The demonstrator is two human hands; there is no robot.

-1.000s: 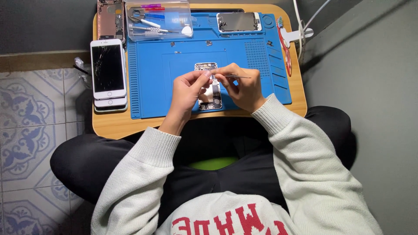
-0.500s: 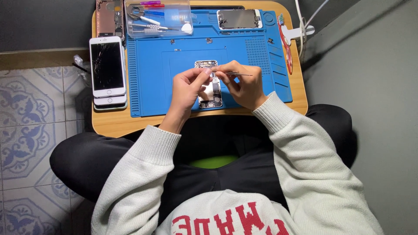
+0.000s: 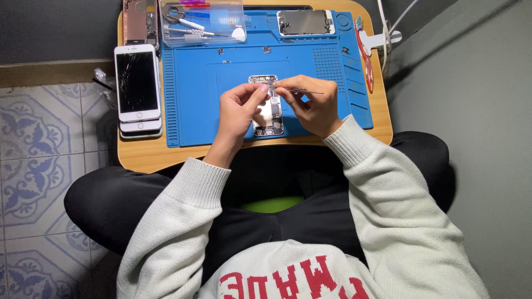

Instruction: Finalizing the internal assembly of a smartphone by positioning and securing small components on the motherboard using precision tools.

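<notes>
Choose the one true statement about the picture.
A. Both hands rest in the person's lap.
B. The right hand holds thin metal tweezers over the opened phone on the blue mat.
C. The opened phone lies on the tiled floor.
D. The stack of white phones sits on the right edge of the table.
B: the right hand grips thin tweezers whose tips meet the opened phone on the blue mat, while the left hand steadies the phone.
</notes>
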